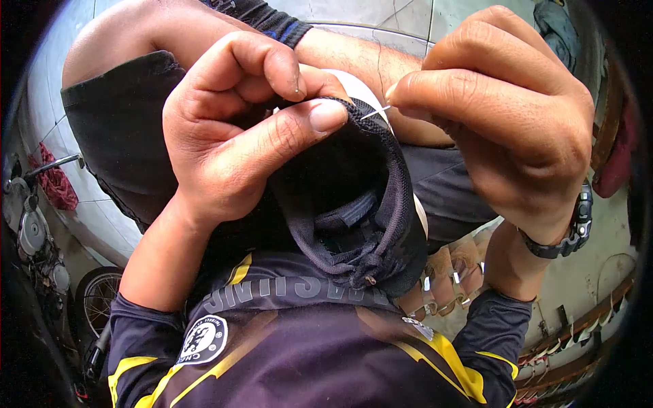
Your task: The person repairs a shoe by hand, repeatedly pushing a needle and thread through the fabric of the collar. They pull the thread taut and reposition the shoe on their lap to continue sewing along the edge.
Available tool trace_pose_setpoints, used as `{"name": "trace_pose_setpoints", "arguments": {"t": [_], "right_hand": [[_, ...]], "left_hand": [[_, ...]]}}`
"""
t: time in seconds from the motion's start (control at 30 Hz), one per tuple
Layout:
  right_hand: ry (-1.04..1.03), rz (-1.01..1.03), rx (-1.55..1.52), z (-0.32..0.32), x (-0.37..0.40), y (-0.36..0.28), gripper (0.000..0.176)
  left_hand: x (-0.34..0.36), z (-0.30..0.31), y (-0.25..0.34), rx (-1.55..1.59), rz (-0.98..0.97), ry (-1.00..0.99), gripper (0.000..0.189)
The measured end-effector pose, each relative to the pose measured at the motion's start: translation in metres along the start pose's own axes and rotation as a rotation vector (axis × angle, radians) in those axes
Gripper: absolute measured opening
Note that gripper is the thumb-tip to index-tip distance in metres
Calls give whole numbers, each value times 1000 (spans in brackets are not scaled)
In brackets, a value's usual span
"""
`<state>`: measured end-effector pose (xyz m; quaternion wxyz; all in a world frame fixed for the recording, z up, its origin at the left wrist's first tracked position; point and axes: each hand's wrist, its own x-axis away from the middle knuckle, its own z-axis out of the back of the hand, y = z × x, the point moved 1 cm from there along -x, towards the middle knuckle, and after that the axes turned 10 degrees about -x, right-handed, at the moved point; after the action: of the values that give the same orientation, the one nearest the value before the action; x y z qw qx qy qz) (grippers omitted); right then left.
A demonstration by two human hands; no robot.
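A black shoe (401,204) with a pale sole rests in my lap, its opening facing up and its laces near my shirt. My left hand (252,129) pinches the far rim of that opening between thumb and fingers. My right hand (503,109) is closed in a pinch around a thin, shiny needle (374,113). The needle's other end meets the fabric edge of the shoe, just right of my left thumb tip. Inside the shoe, a grey label (350,212) shows on the dark lining.
Both my legs are bent on the tiled floor (374,17). A motorbike or bicycle wheel (98,299) and metal parts stand at the left. Racks (578,330) holding rows of small items line the lower right. A bluish cloth (556,34) lies at the upper right.
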<state>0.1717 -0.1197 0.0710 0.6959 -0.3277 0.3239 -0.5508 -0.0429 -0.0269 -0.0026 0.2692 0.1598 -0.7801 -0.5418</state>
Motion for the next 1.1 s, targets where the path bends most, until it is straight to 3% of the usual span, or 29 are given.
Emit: {"name": "trace_pose_setpoints", "arguments": {"t": [0.43, 0.5, 0.83, 1.1], "right_hand": [[81, 104, -169, -8, -12, 23, 11], [129, 211, -147, -11, -10, 34, 13], [-1, 108, -265, -5, -25, 29, 16], [106, 173, -259, -19, -22, 31, 15]], "left_hand": [[-1, 1, 1, 13, 1, -26, 31], [-2, 0, 0, 36, 9, -27, 32], [-4, 9, 1, 111, 43, -27, 38], [-5, 10, 4, 24, 88, -24, 41]]}}
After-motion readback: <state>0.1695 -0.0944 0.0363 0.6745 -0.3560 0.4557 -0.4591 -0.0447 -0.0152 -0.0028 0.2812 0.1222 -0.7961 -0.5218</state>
